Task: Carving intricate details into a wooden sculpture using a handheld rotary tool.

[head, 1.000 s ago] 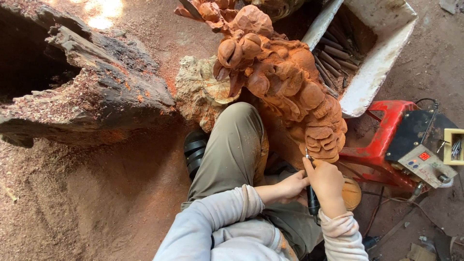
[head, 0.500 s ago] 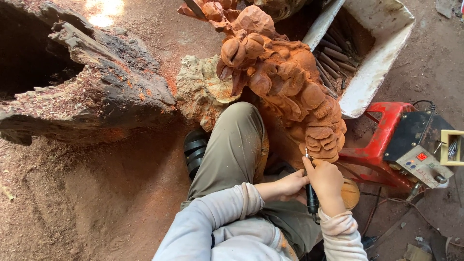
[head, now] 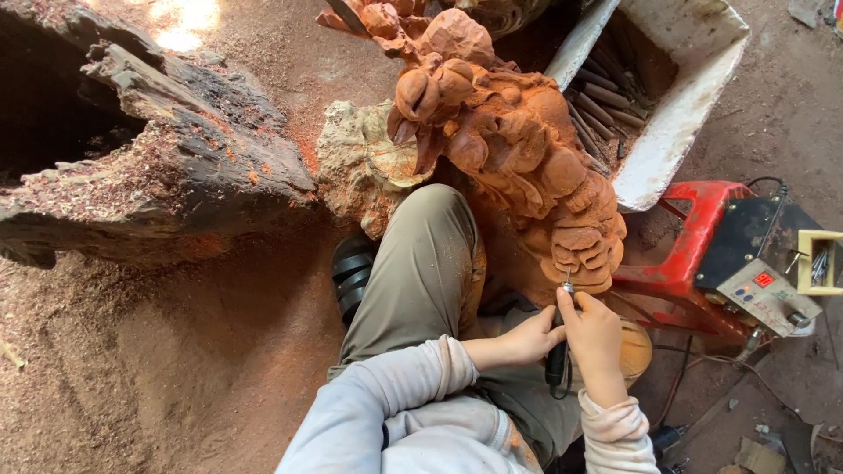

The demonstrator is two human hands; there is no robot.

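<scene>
Right hand (head: 594, 338) gripping rotary tool (head: 558, 355), tip on red wood carving (head: 518, 158)

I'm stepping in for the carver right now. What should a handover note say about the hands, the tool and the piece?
Right hand: gripping the black rotary tool, bit touching the lower edge of the reddish wood carving.
Left hand: steadying the tool beside it.
Carving leans in front of the knee; white tray of chisels behind it.
Done: upper forms are shaped.
Left: detail at the lower end.
</scene>
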